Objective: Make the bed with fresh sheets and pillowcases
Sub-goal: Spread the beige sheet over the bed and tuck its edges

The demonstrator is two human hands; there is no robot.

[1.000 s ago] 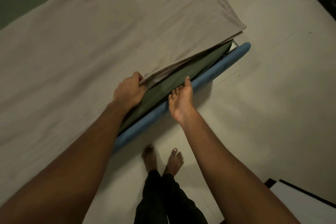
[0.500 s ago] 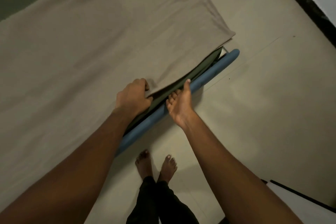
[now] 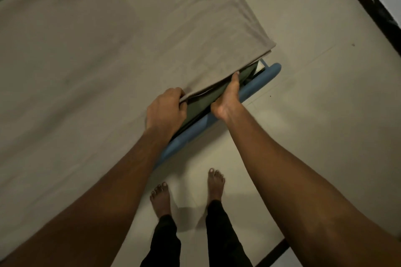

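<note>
**Two hands work at the edge of the bed**

The left hand's fingers [image 3: 176,93] curl tight round the edge of the tan sheet [image 3: 108,50], just above the blue rail [image 3: 258,84]. The left hand [image 3: 166,112] holds that edge up a little. The right thumb [image 3: 235,79] lies straight and points along the rail toward its round end. The other right fingers are under the sheet, so I cannot tell if they are spread or curled. The right hand [image 3: 225,102] sits between the sheet and the green mattress [image 3: 199,104], right beside the rail.

Half a second ago the right fingers lay in plain sight on the rail. Now they are in under the sheet, and the hand is nearer the rail's end. The left hand still grips the same edge. The feet [image 3: 160,199] were close together; now they stand apart.

The sheet lies over the bed on the far side of the rail and hides most of the mattress. The pale floor [image 3: 314,125] is on the near side of the rail. The bare feet stand on it, with black trouser legs [image 3: 165,243] above them.

I count two hands, one sheet, one mattress, one rail and two feet.
</note>
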